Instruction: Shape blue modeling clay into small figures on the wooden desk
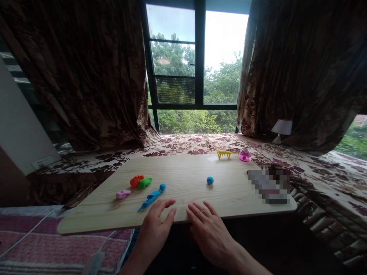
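My left hand (pixel 160 217) rests at the front edge of the wooden board (pixel 183 168), thumb and fingers apart, holding nothing. Beside it, my right hand (pixel 208 225) lies palm down over the same edge with its fingers stretched out. Nearest to my left hand is a long blue modelling-clay figure (pixel 151 198) with a round head. Farther left sit an orange clay lump (pixel 137 180), a green clay piece (pixel 145 183) and a pink clay piece (pixel 123 194). A small blue clay ball (pixel 210 180) stands alone beyond my right hand.
At the board's far right edge are a yellow four-legged animal figure (pixel 224 154) and a pink footed toy (pixel 244 155). A pixelated object (pixel 268 187) lies on the right. A small white lamp (pixel 282 127) stands on the flowered window ledge. A white cable (pixel 107 240) hangs at the lower left.
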### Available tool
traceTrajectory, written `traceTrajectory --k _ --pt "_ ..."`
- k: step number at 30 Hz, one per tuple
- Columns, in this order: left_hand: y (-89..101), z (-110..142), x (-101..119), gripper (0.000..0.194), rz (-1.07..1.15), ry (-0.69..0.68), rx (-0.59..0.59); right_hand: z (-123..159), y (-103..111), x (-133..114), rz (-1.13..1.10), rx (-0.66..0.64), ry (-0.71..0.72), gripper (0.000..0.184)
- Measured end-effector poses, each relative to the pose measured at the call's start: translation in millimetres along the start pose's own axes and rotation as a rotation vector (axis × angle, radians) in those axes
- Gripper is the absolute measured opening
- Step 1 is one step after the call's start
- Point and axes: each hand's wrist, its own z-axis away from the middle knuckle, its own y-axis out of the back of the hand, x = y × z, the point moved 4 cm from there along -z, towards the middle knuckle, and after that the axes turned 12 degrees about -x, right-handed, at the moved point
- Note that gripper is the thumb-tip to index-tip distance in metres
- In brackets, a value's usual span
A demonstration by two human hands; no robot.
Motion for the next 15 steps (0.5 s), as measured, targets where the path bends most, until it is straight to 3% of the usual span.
traceTrajectory --k 7,12,15 --pt "14.4 5.0 4.6 0.036 0.145 0.12 0.081 -16.9 1.0 15.8 0.044 -0.058 -0.167 0.058" --pt "15.1 4.5 4.4 0.039 0.253 0.162 0.087 -1.9 1.8 0.8 0.052 -0.139 0.057 0.058" --pt "12.2 5.0 8.6 0.039 0.267 0.137 0.082 -9.6 5.1 7.8 0.036 -0.16 -0.008 0.058"
